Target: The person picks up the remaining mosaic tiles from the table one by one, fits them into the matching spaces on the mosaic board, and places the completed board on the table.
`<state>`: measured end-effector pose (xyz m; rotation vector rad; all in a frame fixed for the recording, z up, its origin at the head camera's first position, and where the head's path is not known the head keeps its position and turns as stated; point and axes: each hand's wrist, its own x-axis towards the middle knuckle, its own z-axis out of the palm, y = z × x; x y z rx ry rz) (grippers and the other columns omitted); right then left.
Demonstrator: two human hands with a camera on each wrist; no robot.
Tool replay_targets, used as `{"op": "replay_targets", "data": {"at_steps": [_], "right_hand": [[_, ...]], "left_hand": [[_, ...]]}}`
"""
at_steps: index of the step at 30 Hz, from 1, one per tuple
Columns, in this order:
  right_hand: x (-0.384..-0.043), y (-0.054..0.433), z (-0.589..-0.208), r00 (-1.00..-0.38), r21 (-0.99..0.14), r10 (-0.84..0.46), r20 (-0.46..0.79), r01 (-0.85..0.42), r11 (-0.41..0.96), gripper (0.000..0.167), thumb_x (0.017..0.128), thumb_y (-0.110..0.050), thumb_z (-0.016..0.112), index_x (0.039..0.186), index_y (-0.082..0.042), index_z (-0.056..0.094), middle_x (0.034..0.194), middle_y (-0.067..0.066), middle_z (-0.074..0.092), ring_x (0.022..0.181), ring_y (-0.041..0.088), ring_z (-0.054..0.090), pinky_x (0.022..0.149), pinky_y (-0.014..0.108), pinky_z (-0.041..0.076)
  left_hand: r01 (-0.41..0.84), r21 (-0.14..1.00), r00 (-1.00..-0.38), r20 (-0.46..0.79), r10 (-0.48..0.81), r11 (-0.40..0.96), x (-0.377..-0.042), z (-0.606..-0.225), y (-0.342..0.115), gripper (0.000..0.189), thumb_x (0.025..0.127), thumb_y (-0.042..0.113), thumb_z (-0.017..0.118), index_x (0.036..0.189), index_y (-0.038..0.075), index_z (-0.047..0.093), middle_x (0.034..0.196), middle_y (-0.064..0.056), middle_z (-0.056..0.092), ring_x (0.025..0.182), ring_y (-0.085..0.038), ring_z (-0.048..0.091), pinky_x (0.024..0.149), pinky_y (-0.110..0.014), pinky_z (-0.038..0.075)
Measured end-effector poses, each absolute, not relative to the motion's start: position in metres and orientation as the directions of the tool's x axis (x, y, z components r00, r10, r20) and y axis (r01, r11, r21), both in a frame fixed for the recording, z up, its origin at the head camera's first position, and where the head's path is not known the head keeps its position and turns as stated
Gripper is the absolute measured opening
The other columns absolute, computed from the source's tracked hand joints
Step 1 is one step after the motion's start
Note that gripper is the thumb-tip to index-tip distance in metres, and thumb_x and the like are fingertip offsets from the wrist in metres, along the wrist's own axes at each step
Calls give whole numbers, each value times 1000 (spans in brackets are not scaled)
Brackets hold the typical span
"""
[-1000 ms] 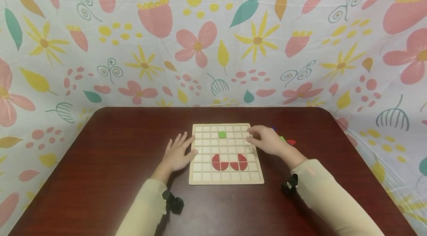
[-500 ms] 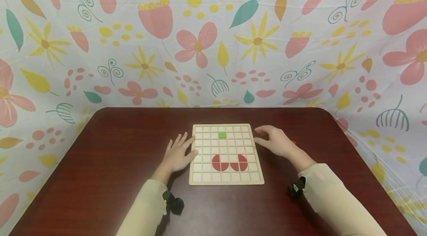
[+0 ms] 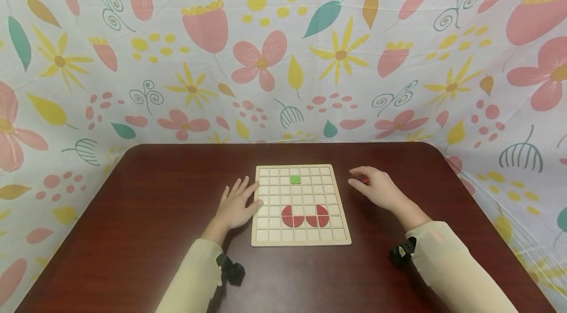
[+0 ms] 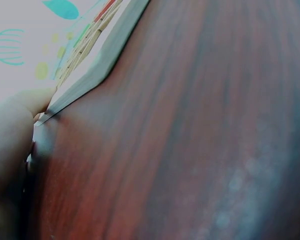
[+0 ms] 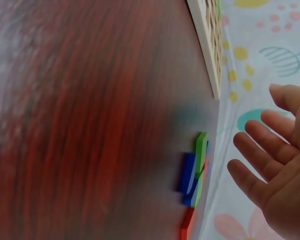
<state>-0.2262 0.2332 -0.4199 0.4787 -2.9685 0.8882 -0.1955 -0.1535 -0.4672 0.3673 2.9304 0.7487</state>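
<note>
A pale wooden grid board (image 3: 301, 243) lies flat on the table. One green square (image 3: 295, 179) sits in a cell near its far edge, and red quarter-circle pieces (image 3: 287, 221) form two rounded shapes in the nearer rows. With fingers spread, my left hand (image 3: 235, 207) touches the board's left edge, its thumb over the rim. To the right of the board hovers my right hand (image 3: 378, 189), fingers loosely bent and holding nothing. Below it in the right wrist view are loose blue (image 5: 188, 172), green (image 5: 201, 150) and red (image 5: 187, 224) pieces, mostly hidden by the hand in the head view.
The dark reddish-brown table (image 3: 133, 234) extends around the board on all sides. Behind it hangs a white cloth (image 3: 266, 121) with a flower and leaf pattern. Black devices (image 3: 403, 252) are strapped to both wrists.
My right hand has moved right, from the board's right edge to above the loose pieces, covering most of them. My left hand and the pieces on the board have stayed put.
</note>
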Motion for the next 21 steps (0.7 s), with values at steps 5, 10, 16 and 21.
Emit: {"op": "replay_targets", "data": {"at_steps": [5,10,16,21], "right_hand": [[-224,242,-420,-961,-536,-261,87,-266,802,44,97,-35,51,128,-5,56,125,18,59,102,34,61,83,50,52],[-224,248,-421,-964,-537,-251,88,-258,803,42,98,-32,50,128,-3,56,127,21,58,105,39,60,86,54,50],[-222,252,-422,-967,-539,-241,83,-247,805,40,96,-28,55,127,-3,57,121,20,61,103,37,60,85,52,50],[-222,254,-423,-969,-538,-234,83,-241,808,39,92,-27,61,122,-2,60,107,15,66,93,29,62,80,47,53]], "left_hand": [[204,482,-967,-39,253,852,-194,-468,-154,60,95,50,43,149,27,31,159,-8,17,148,-31,9,116,-59,3],[215,495,-965,-21,260,842,-194,-467,-154,60,95,48,46,148,24,33,158,-10,18,147,-33,10,115,-60,3],[214,489,-966,-25,259,845,-193,-466,-154,60,95,49,45,149,25,32,158,-9,17,147,-32,9,116,-60,3],[213,486,-966,-25,257,848,-195,-466,-154,60,95,49,44,149,25,32,158,-9,17,147,-31,10,116,-59,3]]}}
